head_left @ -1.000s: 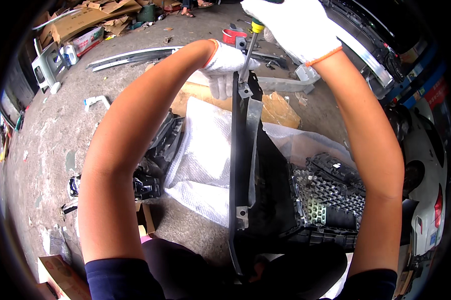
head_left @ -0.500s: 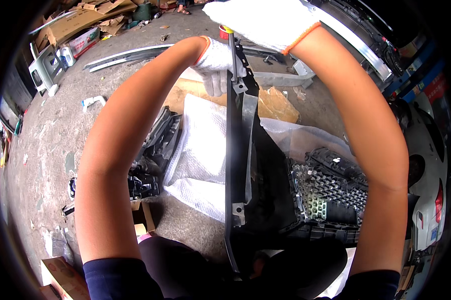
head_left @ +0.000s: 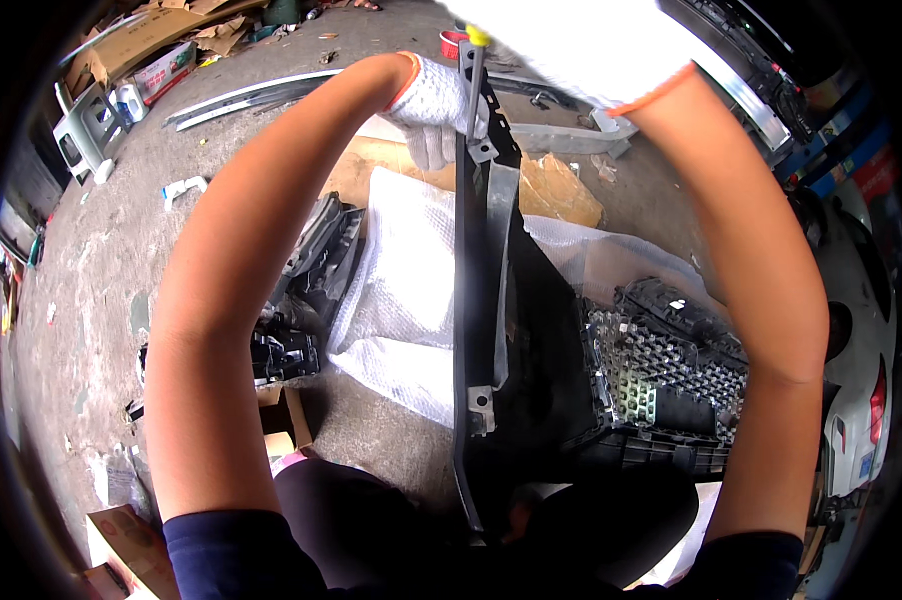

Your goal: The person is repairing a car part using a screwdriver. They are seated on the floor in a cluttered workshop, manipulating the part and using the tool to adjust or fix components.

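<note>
A gloved right hand [head_left: 591, 45] gripped a screwdriver [head_left: 476, 90] as the left hand [head_left: 439, 108] pinched the far end of a black panel [head_left: 539, 350] between the knees [head_left: 616, 525]; an off-angle push risked stabbing that hand.

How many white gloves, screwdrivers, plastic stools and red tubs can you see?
White gloves: 2
Screwdriver: 1
Plastic stool: 1
Red tub: 1
Total: 5
</note>
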`<action>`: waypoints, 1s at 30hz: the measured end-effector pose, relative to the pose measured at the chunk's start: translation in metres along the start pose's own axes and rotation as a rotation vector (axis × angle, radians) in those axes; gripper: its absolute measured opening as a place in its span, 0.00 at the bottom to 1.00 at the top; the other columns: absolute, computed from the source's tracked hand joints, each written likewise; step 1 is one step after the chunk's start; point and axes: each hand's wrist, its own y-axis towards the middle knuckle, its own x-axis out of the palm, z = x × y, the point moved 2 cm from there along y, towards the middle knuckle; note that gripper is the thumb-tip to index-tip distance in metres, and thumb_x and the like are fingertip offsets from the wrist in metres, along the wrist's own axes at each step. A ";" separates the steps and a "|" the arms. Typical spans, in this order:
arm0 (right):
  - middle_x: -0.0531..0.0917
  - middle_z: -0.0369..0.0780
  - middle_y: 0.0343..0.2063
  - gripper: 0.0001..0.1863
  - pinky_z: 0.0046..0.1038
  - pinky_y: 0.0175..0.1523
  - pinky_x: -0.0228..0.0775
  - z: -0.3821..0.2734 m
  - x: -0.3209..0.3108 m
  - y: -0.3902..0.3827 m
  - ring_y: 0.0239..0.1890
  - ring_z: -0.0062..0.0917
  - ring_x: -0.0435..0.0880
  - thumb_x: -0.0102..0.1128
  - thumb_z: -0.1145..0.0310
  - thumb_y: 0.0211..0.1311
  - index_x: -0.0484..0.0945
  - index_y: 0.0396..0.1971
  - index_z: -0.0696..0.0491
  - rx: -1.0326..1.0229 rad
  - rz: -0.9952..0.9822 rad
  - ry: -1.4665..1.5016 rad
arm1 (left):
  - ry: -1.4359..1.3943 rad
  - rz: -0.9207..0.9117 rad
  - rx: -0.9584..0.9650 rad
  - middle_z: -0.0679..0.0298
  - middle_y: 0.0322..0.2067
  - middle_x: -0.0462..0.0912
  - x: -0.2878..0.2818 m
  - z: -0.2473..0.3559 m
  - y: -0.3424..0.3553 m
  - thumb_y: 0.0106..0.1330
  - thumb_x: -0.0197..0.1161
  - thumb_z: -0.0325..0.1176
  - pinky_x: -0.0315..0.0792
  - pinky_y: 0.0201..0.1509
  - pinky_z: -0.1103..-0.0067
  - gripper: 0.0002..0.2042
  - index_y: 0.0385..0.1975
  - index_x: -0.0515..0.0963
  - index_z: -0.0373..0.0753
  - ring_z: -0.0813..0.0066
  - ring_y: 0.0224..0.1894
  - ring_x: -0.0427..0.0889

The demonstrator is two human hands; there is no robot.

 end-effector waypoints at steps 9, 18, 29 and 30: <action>0.84 0.39 0.35 0.14 0.20 0.33 0.72 0.024 -0.077 -0.110 0.26 0.18 0.79 0.61 0.75 0.60 0.74 0.46 0.55 0.410 0.056 0.192 | 0.342 0.140 0.043 0.52 0.47 0.84 0.017 0.051 -0.026 0.70 0.53 0.43 0.74 0.53 0.67 0.19 0.47 0.80 0.35 0.55 0.49 0.82; 0.85 0.35 0.34 0.13 0.14 0.19 0.59 0.035 -0.025 -0.195 0.17 0.09 0.71 0.65 0.76 0.60 0.77 0.45 0.57 0.940 -0.347 0.361 | 0.870 0.358 0.091 0.51 0.52 0.80 0.052 0.028 -0.036 0.70 0.49 0.47 0.66 0.62 0.56 0.20 0.53 0.76 0.44 0.49 0.56 0.76; 0.74 0.36 0.15 0.18 0.22 0.15 0.63 0.036 0.085 -0.158 0.11 0.19 0.71 0.64 0.63 0.58 0.75 0.43 0.58 0.902 -0.768 0.398 | 0.011 1.150 0.051 0.42 0.53 0.74 0.107 -0.004 -0.052 0.66 0.62 0.42 0.67 0.61 0.61 0.31 0.65 0.62 0.36 0.48 0.55 0.75; 0.74 0.36 0.14 0.17 0.23 0.16 0.64 0.039 0.087 -0.160 0.11 0.20 0.72 0.63 0.65 0.57 0.75 0.43 0.58 0.868 -0.762 0.347 | 0.101 1.228 0.108 0.42 0.52 0.75 0.110 -0.010 -0.048 0.67 0.62 0.42 0.68 0.61 0.61 0.30 0.65 0.62 0.35 0.47 0.55 0.75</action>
